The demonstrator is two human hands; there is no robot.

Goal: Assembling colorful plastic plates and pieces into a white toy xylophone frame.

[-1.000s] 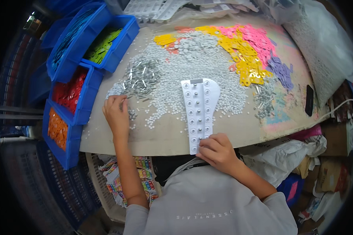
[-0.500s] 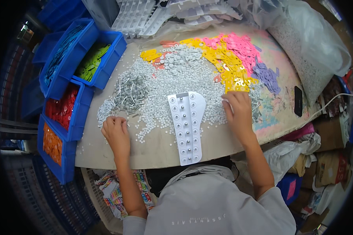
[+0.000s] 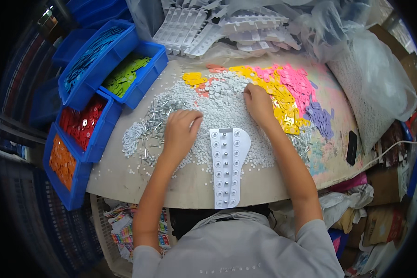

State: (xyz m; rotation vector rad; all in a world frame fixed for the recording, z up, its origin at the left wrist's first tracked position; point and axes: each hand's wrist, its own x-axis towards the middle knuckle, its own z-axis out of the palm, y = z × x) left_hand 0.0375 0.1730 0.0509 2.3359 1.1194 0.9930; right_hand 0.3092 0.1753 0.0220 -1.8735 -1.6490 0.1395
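Observation:
A white plastic jig (image 3: 230, 173) lies at the table's near edge, between my forearms. Round recesses run down both its sides, and a row of metal pins stands along its middle groove. My left hand (image 3: 180, 132) hovers over the heap of metal pins (image 3: 160, 116) and small white discs (image 3: 222, 111), its thumb and fingers pinched together. At the far side of the heap, my right hand (image 3: 259, 104) has its fingertips closed at the larger white rings (image 3: 229, 85). Whatever either pinch holds is too small or hidden to see.
Blue bins on the left hold blue (image 3: 90, 58), green (image 3: 125, 76), red (image 3: 81, 120) and orange pieces (image 3: 61, 160). Yellow (image 3: 282, 102), pink (image 3: 294, 83) and purple strips (image 3: 319, 118) lie at the right. A phone (image 3: 352, 147), a bulging sack (image 3: 361, 83) and stacked white trays (image 3: 180, 30) surround the work.
My left hand has left the small pile at the left and come right and farther in. My right hand has shifted from the yellow strips to the larger white rings. The view has tilted slightly.

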